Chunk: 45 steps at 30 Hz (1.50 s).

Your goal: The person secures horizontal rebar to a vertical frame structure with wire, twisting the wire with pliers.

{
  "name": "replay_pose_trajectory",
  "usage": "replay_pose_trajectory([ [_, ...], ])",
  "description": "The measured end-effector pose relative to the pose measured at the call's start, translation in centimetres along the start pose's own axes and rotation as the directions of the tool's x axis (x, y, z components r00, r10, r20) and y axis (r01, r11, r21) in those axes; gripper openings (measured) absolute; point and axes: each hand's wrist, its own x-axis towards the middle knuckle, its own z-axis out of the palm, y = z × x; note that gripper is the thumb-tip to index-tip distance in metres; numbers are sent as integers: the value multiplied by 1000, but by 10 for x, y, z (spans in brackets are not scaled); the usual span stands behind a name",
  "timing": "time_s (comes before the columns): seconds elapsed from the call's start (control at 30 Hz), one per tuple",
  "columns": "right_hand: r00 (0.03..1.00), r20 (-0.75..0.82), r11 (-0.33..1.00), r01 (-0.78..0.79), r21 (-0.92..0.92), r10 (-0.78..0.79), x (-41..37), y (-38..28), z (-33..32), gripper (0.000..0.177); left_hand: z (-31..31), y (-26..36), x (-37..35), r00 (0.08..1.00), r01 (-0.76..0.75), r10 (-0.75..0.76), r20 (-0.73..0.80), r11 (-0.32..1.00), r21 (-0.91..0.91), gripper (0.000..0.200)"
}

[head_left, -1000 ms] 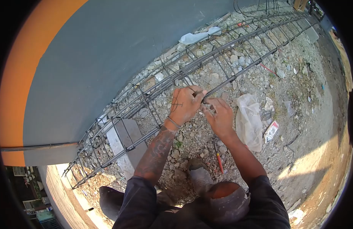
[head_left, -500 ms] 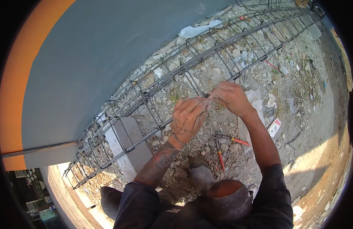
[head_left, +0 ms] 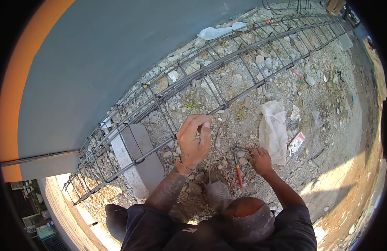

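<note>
My left hand [head_left: 194, 141] is closed, thumb and fingers curled together in front of the near bar of a rebar cage [head_left: 248, 88]. Whether it grips that bar or something small is hidden. Just right of it, a thin tie wire [head_left: 217, 133] hangs down from the joint of a stirrup and the bar. Low on the right, my right hand [head_left: 260, 160] is closed over one handle of the pincers [head_left: 238, 172], which lie on the rubble. Their other handle, red and yellow, stays visible, as does the dark head.
A grey concrete block [head_left: 137, 161] lies beneath the cage's left part. Behind the cage rises a grey wall [head_left: 97, 54] with an orange band. Clear plastic sheeting [head_left: 272, 129] and a red-and-white packet [head_left: 297, 143] lie right of my right hand, on stony ground.
Both hands were together at the wire joint on the near bar. My right hand has dropped to the pincers; my left hand has shifted slightly down and left. The wire now shows.
</note>
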Motion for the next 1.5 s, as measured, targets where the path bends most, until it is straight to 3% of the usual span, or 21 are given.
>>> replay_pose_trajectory([
  [0.07, 998, -66, 1000, -11, -19, 9, -13, 6, 12, 25, 17, -7, -22, 990, 140, -136, 35, 953, -269, 14],
  [0.1, 991, -133, 999, -20, -41, 15, -15, 8, 15, 24, 26, -9, -36, 991, 131, -126, 36, 954, -270, 14],
  [0.17, 989, -130, 996, -81, -42, 75, -9, 13, 22, 23, 47, -13, -64, 912, 408, -391, 125, 825, -392, 16],
  [0.23, 984, -116, 989, -141, -50, 135, -6, 17, 26, 23, 65, -17, -90, 790, 613, -529, 310, 701, -364, 22],
  [0.27, 991, -79, 987, -112, -112, 104, -4, 19, 27, 22, 82, -30, -113, 793, 610, -527, 306, 700, -372, 22],
  [0.33, 998, -25, 980, -67, -188, 63, -10, 20, 24, 22, 117, -55, -159, 724, 670, -612, 318, 733, -117, 32],
  [0.4, 994, 25, 994, -110, 10, 110, -17, 11, 17, 23, 126, -49, -167, 691, 702, -633, 348, 702, -120, 38],
  [0.43, 958, 167, 972, -230, -49, 235, -22, 6, 9, 23, 132, -43, -171, 655, 731, -649, 387, 674, -107, 44],
  [0.47, 947, 188, 964, -267, 18, 259, -26, 4, -1, 23, 137, -37, -174, 651, 740, -653, 387, 661, -129, 44],
  [0.57, 953, 158, 951, -280, 127, 260, -28, -12, -66, 24, 154, -20, -166, 384, 920, -807, 448, 374, -114, 47],
  [0.6, 964, 125, 949, -255, 188, 234, -29, -23, -95, 26, 178, -17, -173, 653, 732, -686, 322, 462, -502, 48],
  [0.63, 977, 111, 966, -200, 165, 183, -24, -28, -124, 25, 184, -4, -162, 651, 731, -683, 333, 443, -519, 48],
  [0.7, 980, 64, 974, -197, 109, 190, -8, -59, -188, 22, 177, 25, -108, 731, 639, -495, 470, 255, -726, 52],
  [0.77, 981, 87, 982, -180, 49, 175, 9, -96, -242, 20, 165, 50, -62, 665, 710, -484, 568, 175, -683, 47],
  [0.83, 996, 84, 998, -19, -64, 25, 29, -121, -269, 17, 132, 86, -23, 709, 636, -392, 586, -4, -772, 41],
  [0.9, 985, 158, 979, -36, -202, 69, 51, -148, -284, 17, 123, 102, -1, 765, 503, -300, 570, -273, -820, 43],
  [0.93, 983, 168, 975, -38, -217, 76, 62, -155, -286, 17, 131, 103, 6, 747, 419, -384, 542, -361, -833, 48],
  [1.1, 956, 282, 877, 71, -476, 76, 90, -171, -282, 19, 149, 84, 7, 680, 464, -351, 644, -473, -749, 33],
  [1.17, 951, 300, 879, 74, -471, 81, 99, -177, -282, 18, 154, 85, 12, 674, 328, -478, 563, -489, -808, 46],
  [1.3, 936, 338, 869, 89, -486, 94, 107, -185, -282, 17, 145, 74, 11, 679, 375, -316, 663, -626, -683, 33],
  [1.5, 914, 388, 847, 113, -520, 117, 107, -174, -290, 21, 133, 85, 16, 648, 345, -299, 700, -704, -621, 31],
])
